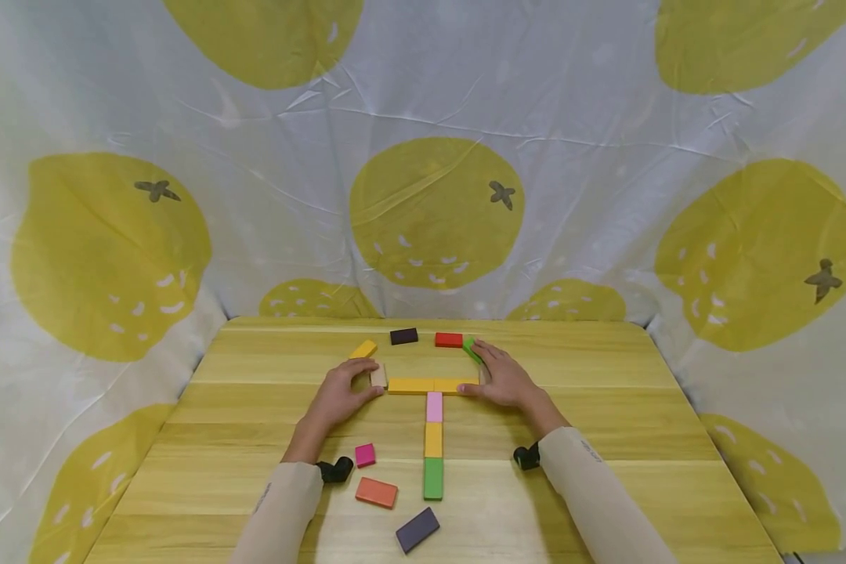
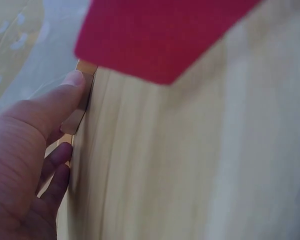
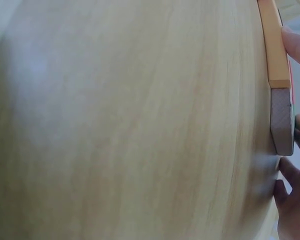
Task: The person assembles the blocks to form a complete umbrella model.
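Observation:
My left hand (image 1: 343, 389) is at a pale wooden block (image 1: 378, 376), pinching it between the thumb at its near end and the fingers at its far end. The block stands just left of a row of two yellow-orange blocks (image 1: 410, 386). At the row's other end is my right hand (image 1: 506, 379), its fingers spread. Its thumb touches the right yellow-orange block (image 1: 448, 386), and its fingertips reach a tilted green block (image 1: 471, 349). Beside that row's end, a second pale block (image 3: 282, 120) shows in the right wrist view, partly hidden by the hand from above.
Pink (image 1: 434, 406), yellow (image 1: 433, 439) and green (image 1: 433, 479) blocks run toward me from the row. Behind it lie yellow (image 1: 363, 349), black (image 1: 404, 337) and red (image 1: 448, 340) blocks. Magenta (image 1: 365, 455), orange-red (image 1: 377, 493) and dark (image 1: 417, 530) blocks lie nearer, at left.

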Demonstrator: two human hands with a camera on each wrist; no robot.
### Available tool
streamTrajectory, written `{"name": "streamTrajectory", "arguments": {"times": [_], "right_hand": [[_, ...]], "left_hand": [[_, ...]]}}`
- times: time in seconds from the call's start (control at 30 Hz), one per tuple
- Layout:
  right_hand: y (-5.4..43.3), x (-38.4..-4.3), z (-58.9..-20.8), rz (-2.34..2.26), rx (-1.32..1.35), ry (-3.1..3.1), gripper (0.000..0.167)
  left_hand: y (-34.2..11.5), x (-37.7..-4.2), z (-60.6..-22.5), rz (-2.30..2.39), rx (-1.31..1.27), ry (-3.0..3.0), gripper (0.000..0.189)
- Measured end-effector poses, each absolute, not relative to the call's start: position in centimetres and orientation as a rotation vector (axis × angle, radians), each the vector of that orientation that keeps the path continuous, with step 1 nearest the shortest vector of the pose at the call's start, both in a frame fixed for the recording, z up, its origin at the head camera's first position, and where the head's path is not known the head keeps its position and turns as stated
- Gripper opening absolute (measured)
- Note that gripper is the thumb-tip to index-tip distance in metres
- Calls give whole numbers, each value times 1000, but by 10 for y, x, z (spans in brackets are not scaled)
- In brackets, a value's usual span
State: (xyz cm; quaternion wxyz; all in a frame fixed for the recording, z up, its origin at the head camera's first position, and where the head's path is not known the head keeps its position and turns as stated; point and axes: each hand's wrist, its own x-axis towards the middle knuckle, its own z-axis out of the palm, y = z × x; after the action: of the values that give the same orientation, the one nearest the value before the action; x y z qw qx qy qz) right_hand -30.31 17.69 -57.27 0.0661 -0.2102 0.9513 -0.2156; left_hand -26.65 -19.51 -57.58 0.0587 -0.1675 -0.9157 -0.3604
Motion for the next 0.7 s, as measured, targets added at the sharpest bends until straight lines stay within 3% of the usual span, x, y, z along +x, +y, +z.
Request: {"name": "streamTrajectory", "arguments": {"times": [0.7], "right_hand": [[177, -304, -573, -672, -625, 2865, 103]], "left_hand": [[-193, -269, -578, -1111, -512, -2782, 46]]}}
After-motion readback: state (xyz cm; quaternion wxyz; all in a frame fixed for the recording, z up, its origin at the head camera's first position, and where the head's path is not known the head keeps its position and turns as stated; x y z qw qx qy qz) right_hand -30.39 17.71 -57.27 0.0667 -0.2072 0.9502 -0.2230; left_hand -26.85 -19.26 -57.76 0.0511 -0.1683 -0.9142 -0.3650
